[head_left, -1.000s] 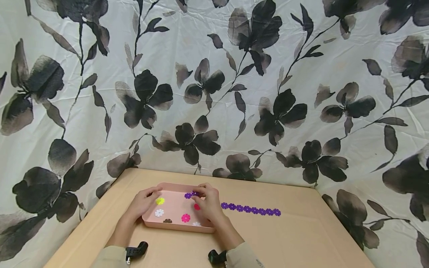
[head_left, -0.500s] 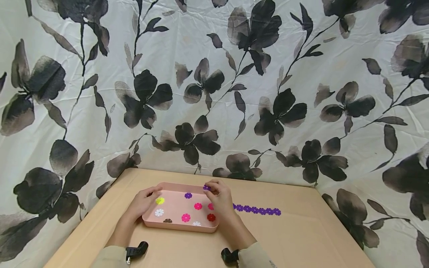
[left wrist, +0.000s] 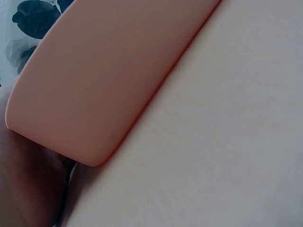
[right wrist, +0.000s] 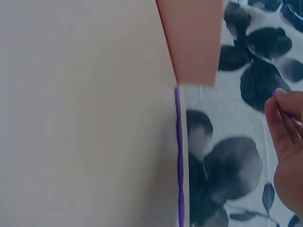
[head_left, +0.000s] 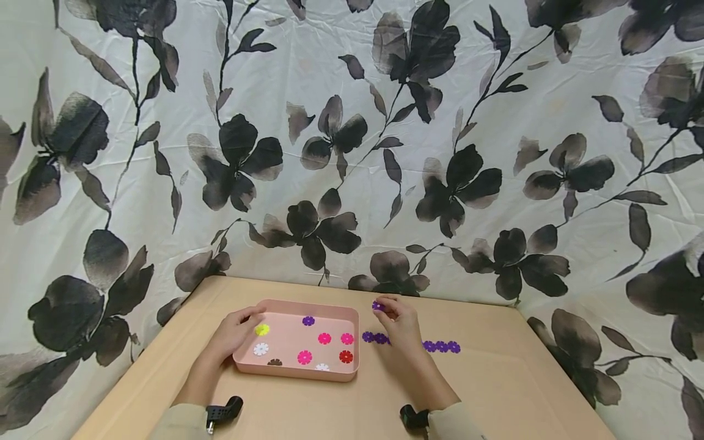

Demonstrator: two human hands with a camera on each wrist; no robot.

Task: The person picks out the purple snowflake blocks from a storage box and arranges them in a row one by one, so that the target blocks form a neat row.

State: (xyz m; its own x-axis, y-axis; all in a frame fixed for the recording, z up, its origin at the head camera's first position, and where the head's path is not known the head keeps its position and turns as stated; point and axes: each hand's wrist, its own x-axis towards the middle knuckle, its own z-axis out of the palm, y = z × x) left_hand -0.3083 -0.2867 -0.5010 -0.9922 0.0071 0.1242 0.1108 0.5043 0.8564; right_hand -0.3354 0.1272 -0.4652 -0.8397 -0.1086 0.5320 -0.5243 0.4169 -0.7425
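In the head view my left hand (head_left: 233, 333) grips the left end of a pink tray (head_left: 291, 374); the left wrist view shows that hand (left wrist: 31, 184) against the outer corner of the tray (left wrist: 94, 80). Raised to the right of the tray, my right hand (head_left: 406, 330) pinches a purple flower-shaped piece (head_left: 377, 306) between thumb and fingertips. Beneath it, a row of purple flower pieces (head_left: 442, 347) lies on the table, its middle hidden by the hand. The right wrist view catches this row (right wrist: 179, 151) nearly edge-on. One purple flower piece (head_left: 308, 321) lies in the tray.
Other flower pieces lie scattered in the tray: yellow (head_left: 262, 330), white (head_left: 261, 349), brown (head_left: 274, 362), red (head_left: 345, 356) and several pink (head_left: 305, 357). The tan table (head_left: 495, 379) ends at a floral cloth (head_left: 385, 201) hanging behind it.
My right hand has lifted a purple flower piece out of the tray and carried it right, over the row. The left hand and tray have stayed put.
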